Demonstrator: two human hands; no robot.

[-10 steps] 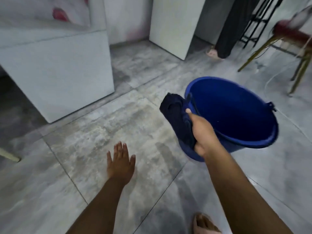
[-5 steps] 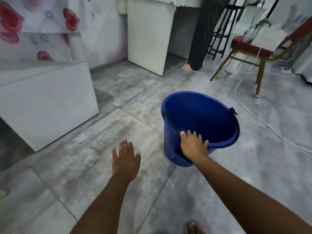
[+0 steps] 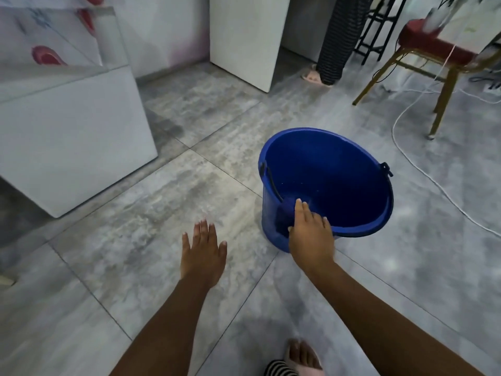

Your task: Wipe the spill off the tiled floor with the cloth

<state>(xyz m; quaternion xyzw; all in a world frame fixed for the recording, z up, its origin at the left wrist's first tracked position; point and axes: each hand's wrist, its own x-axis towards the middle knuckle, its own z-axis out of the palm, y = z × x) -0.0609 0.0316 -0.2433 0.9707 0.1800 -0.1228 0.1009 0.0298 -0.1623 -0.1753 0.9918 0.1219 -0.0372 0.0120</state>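
Note:
A blue bucket stands upright on the grey tiled floor. A dark blue cloth hangs over its near rim, mostly hidden by my right hand, which lies on it with fingers inside the rim and thumb outside, pinching cloth and rim. My left hand hovers above the floor left of the bucket, flat, fingers spread, holding nothing. The tiles look mottled and slightly glossy; I cannot make out a distinct puddle.
A white cabinet stands at the left, another white panel at the back. A red-seated chair and a white cable lie to the right. Another person's foot is at the back. My own foot is at the bottom edge.
One second ago my right hand held the bunched cloth up beside the bucket's rim. Now the cloth is draped over the near rim under that hand, and the view has pulled back.

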